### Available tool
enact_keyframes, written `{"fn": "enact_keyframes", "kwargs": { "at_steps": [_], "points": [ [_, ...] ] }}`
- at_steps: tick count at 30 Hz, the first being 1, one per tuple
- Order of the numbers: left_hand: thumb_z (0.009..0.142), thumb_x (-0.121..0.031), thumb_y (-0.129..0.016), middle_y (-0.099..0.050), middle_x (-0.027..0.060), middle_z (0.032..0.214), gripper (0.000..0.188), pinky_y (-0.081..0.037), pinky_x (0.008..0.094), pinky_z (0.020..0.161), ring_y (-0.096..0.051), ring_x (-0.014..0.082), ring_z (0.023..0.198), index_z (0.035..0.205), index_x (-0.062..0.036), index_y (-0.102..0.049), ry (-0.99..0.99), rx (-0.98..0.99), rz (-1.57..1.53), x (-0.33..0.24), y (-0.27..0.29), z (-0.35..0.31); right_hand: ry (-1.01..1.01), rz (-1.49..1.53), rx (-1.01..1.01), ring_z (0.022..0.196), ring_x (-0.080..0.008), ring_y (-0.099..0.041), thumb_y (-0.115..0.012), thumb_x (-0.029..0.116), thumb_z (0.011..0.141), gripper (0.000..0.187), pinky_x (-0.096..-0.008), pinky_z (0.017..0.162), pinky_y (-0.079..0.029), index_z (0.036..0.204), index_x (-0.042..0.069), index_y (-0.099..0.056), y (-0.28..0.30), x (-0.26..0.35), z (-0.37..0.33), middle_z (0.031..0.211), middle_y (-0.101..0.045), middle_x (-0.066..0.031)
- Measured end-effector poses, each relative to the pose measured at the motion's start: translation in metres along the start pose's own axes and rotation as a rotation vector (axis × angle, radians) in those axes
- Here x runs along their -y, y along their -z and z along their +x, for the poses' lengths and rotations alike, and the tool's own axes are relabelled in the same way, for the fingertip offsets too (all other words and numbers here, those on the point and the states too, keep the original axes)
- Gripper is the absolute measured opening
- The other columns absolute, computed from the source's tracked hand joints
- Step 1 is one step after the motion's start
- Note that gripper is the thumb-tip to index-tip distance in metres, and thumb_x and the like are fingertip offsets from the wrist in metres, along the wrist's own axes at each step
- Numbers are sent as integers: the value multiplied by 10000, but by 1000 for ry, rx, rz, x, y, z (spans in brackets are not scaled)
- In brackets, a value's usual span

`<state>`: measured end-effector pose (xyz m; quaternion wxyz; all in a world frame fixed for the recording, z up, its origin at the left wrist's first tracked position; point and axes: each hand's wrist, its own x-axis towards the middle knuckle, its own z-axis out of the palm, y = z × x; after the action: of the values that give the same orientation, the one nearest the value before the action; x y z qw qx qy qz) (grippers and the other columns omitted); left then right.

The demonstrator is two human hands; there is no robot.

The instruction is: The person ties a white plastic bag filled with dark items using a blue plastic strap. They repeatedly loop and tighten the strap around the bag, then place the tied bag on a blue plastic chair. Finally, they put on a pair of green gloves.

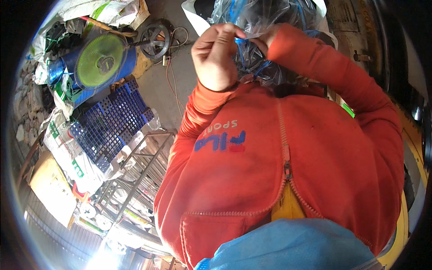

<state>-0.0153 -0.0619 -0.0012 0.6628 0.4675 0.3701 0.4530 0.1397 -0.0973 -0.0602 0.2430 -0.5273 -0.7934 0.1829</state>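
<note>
At the top of the head view, my left hand (218, 56) is closed, with thumb and fingertips pinching the edge of a clear plastic bag (283, 11). Beside it, my right hand (266, 39) reaches in from the right and appears to grip the same film; its sleeve hides part of the fingers. Clear film stretches between the two hands. Blue strips and dark contents show through the bag, which sits inside a larger white sack (194, 17) with its rim folded outward.
On the left stand a green-bladed fan (96, 63), a blue plastic pallet (110, 121) and a metal rack (139, 168). A black wheel-shaped base (155, 40) and a cable (168, 76) lie on the floor. Yellow metal framing (411, 139) rises at the right.
</note>
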Motion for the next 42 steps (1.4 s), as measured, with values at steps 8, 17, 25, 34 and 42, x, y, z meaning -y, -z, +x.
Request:
{"fn": "enact_keyframes", "kwargs": {
  "at_steps": [8, 17, 25, 34, 42],
  "points": [
    [863, -97, -505, -499, -29, 600, 190, -318, 181, 510, -365, 28, 546, 711, -12, -581, 51, 165, 199, -4, -41, -4, -279, 308, 282, 730, -316, -575, -480, 175, 800, 164, -387, 620, -462, 882, 64, -568, -1, 7, 8, 825, -589, -145],
    [851, -72, -507, -482, -25, 581, 172, -335, 188, 509, -378, 36, 535, 712, -3, -583, 135, 298, 231, 0, -51, -5, -297, 284, 303, 803, -287, -578, -433, 147, 822, 179, -360, 676, -465, 920, 64, -559, 14, 20, 7, 909, -582, -142],
    [863, -110, -496, -518, 1, 645, 182, -318, 195, 551, -396, 46, 581, 760, 9, -587, -57, 248, 166, -28, -39, 22, -124, 43, 113, 887, -276, -571, -386, 91, 842, 212, -347, 737, -463, 957, 65, -563, 56, 29, -14, 1001, -571, -145],
    [844, -152, -509, -536, 14, 612, 192, -337, 229, 523, -432, 80, 549, 755, -12, -605, -191, 622, 450, 9, -34, 15, -1060, 193, -976, 1116, -322, -441, -462, 521, 799, 649, -373, 921, -347, 1267, 82, -368, -48, -46, -132, 1155, -499, -195],
    [827, -239, -487, -606, 135, 716, 244, -441, 340, 610, -581, 295, 664, 733, -58, -621, -309, 839, 719, 98, -54, 48, -647, 1184, -1676, 1247, -268, -277, -246, 615, 832, 757, -367, 1027, -166, 1333, 49, -202, -54, -29, -185, 1323, -341, -159]
  ]
}}
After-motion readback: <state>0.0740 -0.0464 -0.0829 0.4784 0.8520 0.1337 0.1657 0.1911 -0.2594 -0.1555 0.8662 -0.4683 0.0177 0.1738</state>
